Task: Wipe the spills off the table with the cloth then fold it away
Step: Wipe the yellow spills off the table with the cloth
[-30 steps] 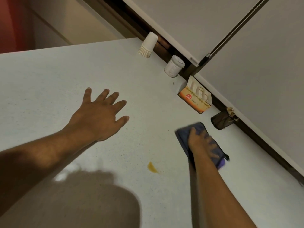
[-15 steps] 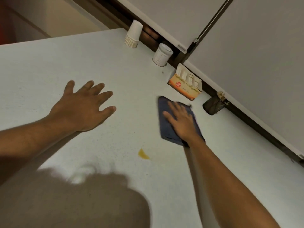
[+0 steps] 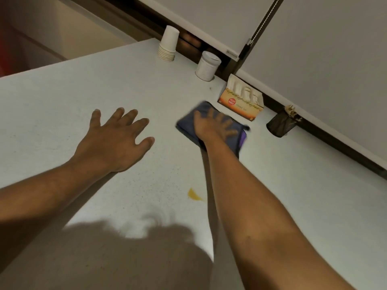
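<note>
The right hand [image 3: 211, 127] lies flat, fingers spread, pressing on the blue cloth [image 3: 188, 124] at the far right of the pale surface [image 3: 52, 101]. The cloth sits just beside the tea box [image 3: 240, 103]; its edges are blurred. The left hand [image 3: 117, 141] is spread wide, palm down, holding nothing, to the left of the cloth. A yellow spill [image 3: 193, 194] lies nearer, beside the right forearm, apart from the cloth. Along the far edge stand stacked cups [image 3: 168, 47], a white jar [image 3: 207, 65] and a dark mesh holder [image 3: 280, 124].
</note>
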